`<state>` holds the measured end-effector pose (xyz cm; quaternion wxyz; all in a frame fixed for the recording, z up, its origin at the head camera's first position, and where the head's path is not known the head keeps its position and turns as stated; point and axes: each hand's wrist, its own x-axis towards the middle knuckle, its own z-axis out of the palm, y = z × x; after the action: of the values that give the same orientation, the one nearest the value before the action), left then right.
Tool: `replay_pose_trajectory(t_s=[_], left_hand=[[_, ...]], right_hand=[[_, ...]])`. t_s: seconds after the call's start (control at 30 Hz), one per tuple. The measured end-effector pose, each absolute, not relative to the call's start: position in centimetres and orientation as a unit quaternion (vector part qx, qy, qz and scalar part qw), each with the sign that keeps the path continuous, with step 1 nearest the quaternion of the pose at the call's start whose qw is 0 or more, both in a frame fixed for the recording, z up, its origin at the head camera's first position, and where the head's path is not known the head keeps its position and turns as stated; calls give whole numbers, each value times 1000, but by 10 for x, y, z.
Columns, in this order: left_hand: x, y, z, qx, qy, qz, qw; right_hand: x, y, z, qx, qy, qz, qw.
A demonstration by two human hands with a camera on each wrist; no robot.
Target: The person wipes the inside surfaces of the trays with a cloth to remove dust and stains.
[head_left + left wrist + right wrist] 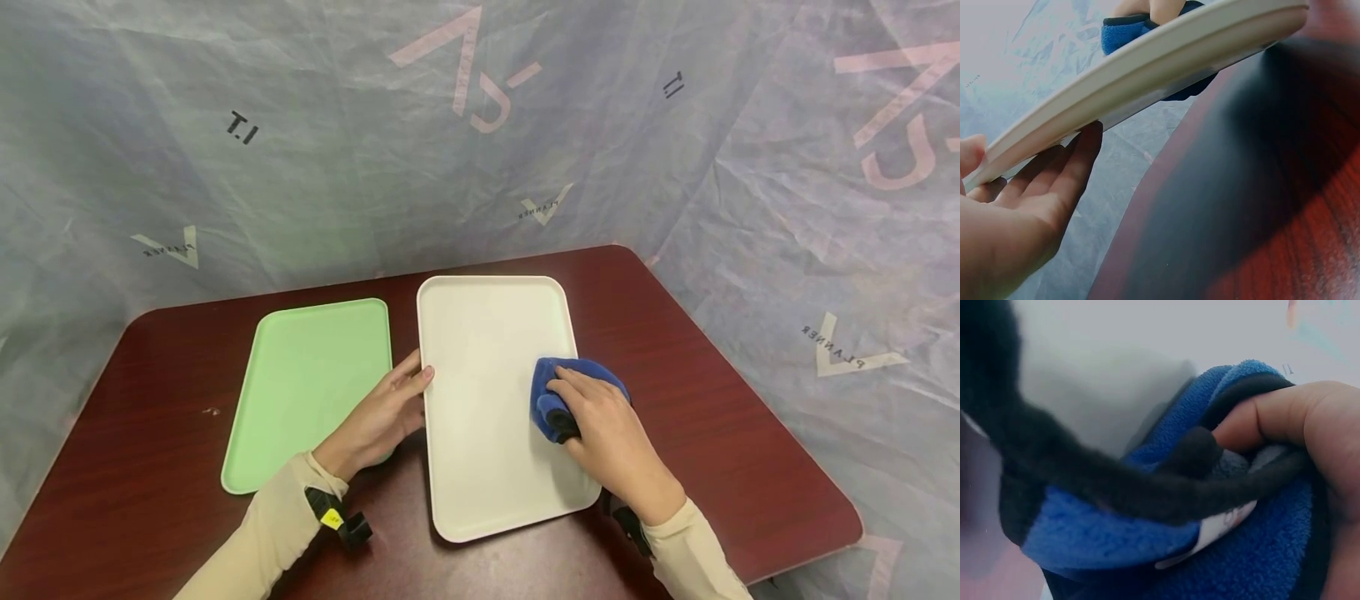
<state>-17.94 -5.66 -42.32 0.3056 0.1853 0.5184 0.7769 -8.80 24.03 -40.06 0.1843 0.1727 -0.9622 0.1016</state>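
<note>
A white rectangular tray (487,400) is held up off the table, its near end tilted in the left wrist view. My left hand (382,412) grips its left edge, thumb on the rim and fingers spread beneath, as the left wrist view shows. In my right hand (607,425) is a bunched blue cloth (547,392) with dark edging, held against the tray's upper face near the right edge. The right wrist view shows the cloth's folds (1241,550) and a white label (1222,528) close up, fingers curled into it.
A light green tray (315,375) lies on the dark red wooden table (720,467), left of the white one and partly behind my left forearm. Printed grey fabric (337,167) hangs behind the table and along its right side.
</note>
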Motion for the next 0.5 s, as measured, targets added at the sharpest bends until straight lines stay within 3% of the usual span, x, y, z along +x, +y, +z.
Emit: replay_pose_trajectory(t_s=[0.5], left_hand=[[-180,-56,-424,188,523,776,298]], right_hand=[[-86,236,-403,182,-961,109,176]])
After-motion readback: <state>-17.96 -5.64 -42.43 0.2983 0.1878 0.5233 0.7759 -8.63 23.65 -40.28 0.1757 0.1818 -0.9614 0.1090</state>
